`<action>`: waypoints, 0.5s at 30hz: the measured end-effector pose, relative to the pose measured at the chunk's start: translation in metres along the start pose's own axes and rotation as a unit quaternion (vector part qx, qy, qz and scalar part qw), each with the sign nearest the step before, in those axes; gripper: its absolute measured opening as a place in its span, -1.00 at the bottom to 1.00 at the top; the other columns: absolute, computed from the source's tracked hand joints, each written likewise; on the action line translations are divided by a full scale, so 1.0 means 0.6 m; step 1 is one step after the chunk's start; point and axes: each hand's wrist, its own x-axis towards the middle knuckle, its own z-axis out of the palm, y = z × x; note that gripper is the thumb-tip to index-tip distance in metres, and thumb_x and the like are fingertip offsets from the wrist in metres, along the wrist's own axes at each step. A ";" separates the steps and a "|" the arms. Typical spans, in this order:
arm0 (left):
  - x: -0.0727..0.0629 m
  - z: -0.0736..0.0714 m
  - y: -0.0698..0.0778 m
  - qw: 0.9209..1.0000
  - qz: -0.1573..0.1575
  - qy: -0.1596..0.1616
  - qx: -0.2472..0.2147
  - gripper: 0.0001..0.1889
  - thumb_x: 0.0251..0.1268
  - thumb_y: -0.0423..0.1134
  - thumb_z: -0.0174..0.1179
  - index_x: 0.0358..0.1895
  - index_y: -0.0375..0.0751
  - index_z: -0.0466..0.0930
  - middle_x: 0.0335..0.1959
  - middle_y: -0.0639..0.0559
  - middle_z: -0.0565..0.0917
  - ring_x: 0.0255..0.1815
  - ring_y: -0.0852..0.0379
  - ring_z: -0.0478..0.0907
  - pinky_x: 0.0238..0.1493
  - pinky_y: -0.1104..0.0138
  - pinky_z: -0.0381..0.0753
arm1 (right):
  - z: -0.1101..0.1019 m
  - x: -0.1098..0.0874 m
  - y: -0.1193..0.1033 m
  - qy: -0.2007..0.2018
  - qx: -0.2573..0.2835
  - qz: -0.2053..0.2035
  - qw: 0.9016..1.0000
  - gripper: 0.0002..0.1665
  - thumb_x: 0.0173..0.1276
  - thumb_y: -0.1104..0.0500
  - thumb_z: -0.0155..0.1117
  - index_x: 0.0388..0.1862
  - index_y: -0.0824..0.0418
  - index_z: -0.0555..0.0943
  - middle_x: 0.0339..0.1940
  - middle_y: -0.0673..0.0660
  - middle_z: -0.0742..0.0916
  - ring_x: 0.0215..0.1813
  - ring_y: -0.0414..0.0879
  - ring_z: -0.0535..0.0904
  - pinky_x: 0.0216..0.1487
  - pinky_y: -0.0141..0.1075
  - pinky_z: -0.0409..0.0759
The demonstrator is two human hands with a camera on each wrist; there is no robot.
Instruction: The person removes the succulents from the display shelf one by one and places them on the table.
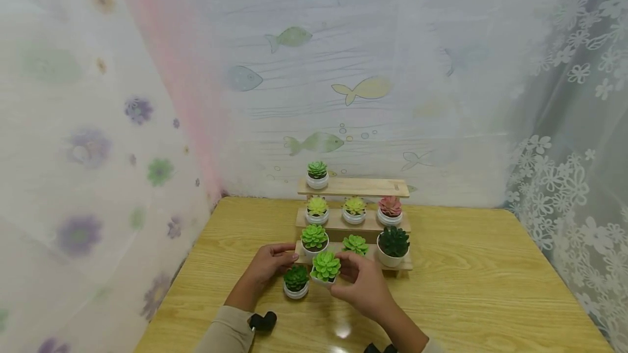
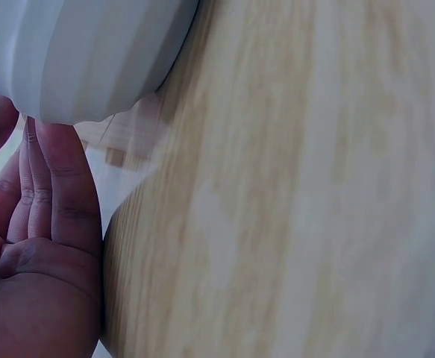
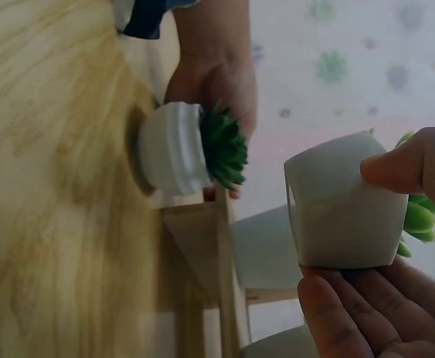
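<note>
A small artificial succulent [image 1: 326, 266] with light green leaves, in a white angular pot [image 3: 344, 201], is held up by my right hand [image 1: 364, 286]. Its thumb presses one side of the pot and the fingers the other. My left hand [image 1: 269, 267] pinches the left end of the lowest board of a wooden tiered stand [image 1: 363, 186], fingertips on either side of the board. In front of that hand, a dark green succulent [image 1: 296, 278] in a ribbed white pot [image 2: 90, 56] stands on the table [image 1: 471, 282].
Bottom tier: a bright green succulent [image 1: 314, 237], another green one [image 1: 355, 244] partly hidden, and a dark green one [image 1: 393, 242]. Middle tier: two yellow-green plants and a pink one [image 1: 390, 206]. A single plant [image 1: 316, 170] stands top left. Printed curtains [image 1: 314, 86] enclose the table.
</note>
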 end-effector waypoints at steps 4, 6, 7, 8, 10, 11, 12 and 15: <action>0.000 0.001 0.000 1.000 -0.002 0.003 0.003 -0.47 0.41 -0.21 0.37 0.36 -0.38 0.55 -0.18 0.02 0.83 -0.24 0.18 0.75 -0.18 0.32 0.72 | 0.002 0.000 0.012 -0.016 -0.003 0.010 1.000 -0.31 0.14 0.26 0.56 0.29 0.24 0.60 0.19 0.25 0.73 0.21 0.11 0.70 0.15 -0.21 0.70; 0.001 0.002 0.000 1.000 -0.006 0.005 0.002 -0.46 0.40 -0.20 0.38 0.36 -0.37 0.56 -0.19 0.03 0.82 -0.24 0.19 0.74 -0.17 0.32 0.71 | 0.003 0.001 0.017 -0.019 -0.007 0.011 1.000 -0.31 0.13 0.26 0.57 0.28 0.26 0.60 0.18 0.27 0.73 0.22 0.14 0.69 0.15 -0.20 0.70; 0.001 0.002 0.000 1.000 -0.006 0.005 0.002 -0.47 0.40 -0.20 0.38 0.35 -0.36 0.56 -0.19 0.03 0.82 -0.24 0.19 0.74 -0.17 0.32 0.71 | 0.004 0.002 0.020 -0.020 -0.010 0.011 1.000 -0.32 0.13 0.26 0.58 0.27 0.27 0.61 0.18 0.28 0.73 0.22 0.15 0.69 0.14 -0.20 0.71; 0.002 0.002 -0.001 1.000 -0.007 0.005 0.003 -0.46 0.40 -0.19 0.38 0.35 -0.36 0.56 -0.19 0.04 0.82 -0.24 0.19 0.74 -0.17 0.31 0.71 | 0.005 0.002 0.023 -0.021 -0.012 0.012 1.000 -0.32 0.12 0.27 0.58 0.27 0.28 0.61 0.18 0.29 0.73 0.22 0.15 0.70 0.14 -0.21 0.71; 0.002 0.001 -0.001 1.000 -0.007 0.006 0.006 -0.46 0.40 -0.18 0.38 0.35 -0.35 0.57 -0.19 0.04 0.82 -0.24 0.20 0.73 -0.17 0.31 0.71 | 0.006 0.003 0.028 -0.022 -0.013 0.013 1.000 -0.32 0.12 0.28 0.59 0.26 0.31 0.61 0.17 0.31 0.73 0.21 0.17 0.70 0.12 -0.21 0.71; 0.002 0.001 -0.001 1.000 -0.006 0.006 0.007 -0.46 0.40 -0.17 0.38 0.35 -0.35 0.57 -0.19 0.04 0.82 -0.24 0.20 0.73 -0.17 0.31 0.71 | 0.008 0.004 0.031 -0.022 -0.013 0.013 1.000 -0.32 0.12 0.28 0.58 0.25 0.32 0.61 0.17 0.31 0.73 0.21 0.17 0.70 0.12 -0.21 0.71; 0.003 0.001 -0.001 1.000 -0.005 0.006 0.009 -0.46 0.40 -0.17 0.38 0.35 -0.35 0.57 -0.18 0.04 0.82 -0.24 0.20 0.73 -0.17 0.31 0.71 | 0.009 0.004 0.034 -0.023 -0.013 0.014 1.000 -0.33 0.12 0.29 0.58 0.26 0.32 0.61 0.17 0.31 0.73 0.20 0.17 0.70 0.11 -0.22 0.72; 0.003 0.001 -0.001 1.000 -0.006 0.006 0.011 -0.47 0.40 -0.17 0.39 0.35 -0.34 0.58 -0.18 0.05 0.82 -0.24 0.20 0.72 -0.17 0.31 0.71 | 0.012 0.005 0.041 -0.025 -0.012 0.012 1.000 -0.34 0.13 0.30 0.56 0.25 0.33 0.62 0.16 0.31 0.73 0.19 0.15 0.71 0.10 -0.24 0.72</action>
